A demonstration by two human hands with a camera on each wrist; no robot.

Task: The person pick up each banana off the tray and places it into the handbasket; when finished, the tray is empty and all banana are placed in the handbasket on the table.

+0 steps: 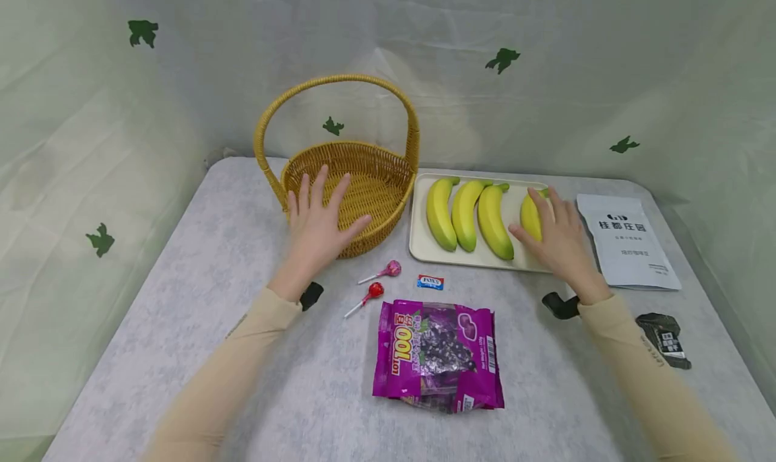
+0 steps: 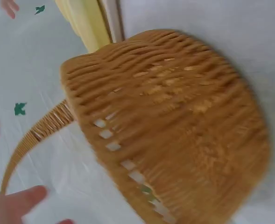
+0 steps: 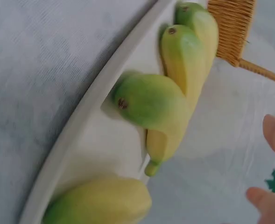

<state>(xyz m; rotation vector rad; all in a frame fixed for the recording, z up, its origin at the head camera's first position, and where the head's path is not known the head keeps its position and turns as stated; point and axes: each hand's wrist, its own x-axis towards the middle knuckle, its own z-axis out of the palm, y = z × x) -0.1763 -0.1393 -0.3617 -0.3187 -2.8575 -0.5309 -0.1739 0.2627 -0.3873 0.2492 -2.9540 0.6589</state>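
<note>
Pale, creased cloth (image 1: 424,44) with green leaf-like cutouts (image 1: 503,60) hangs behind and beside the mottled grey desk (image 1: 182,280). Judging by the pose, the step in hand is a reach: the right hand (image 1: 560,240), fingers parted and holding nothing, is over the right end of the cream tray (image 1: 512,203), by the lone banana (image 1: 530,219) lying there; contact is unclear. The left hand (image 1: 318,226), fingers spread and empty, hovers by the wicker basket (image 1: 370,245), just left of the tray. Gripping that banana would call for curling right fingers and thumb around it, avoiding the three bananas (image 1: 494,223) toward the tray's left. Nearer the person than the tray lie two lollipops (image 1: 376,289), a FOX'S candy (image 1: 430,282) and a purple candy bag (image 1: 448,354); a white pouch (image 1: 627,243) is right of it.
</note>
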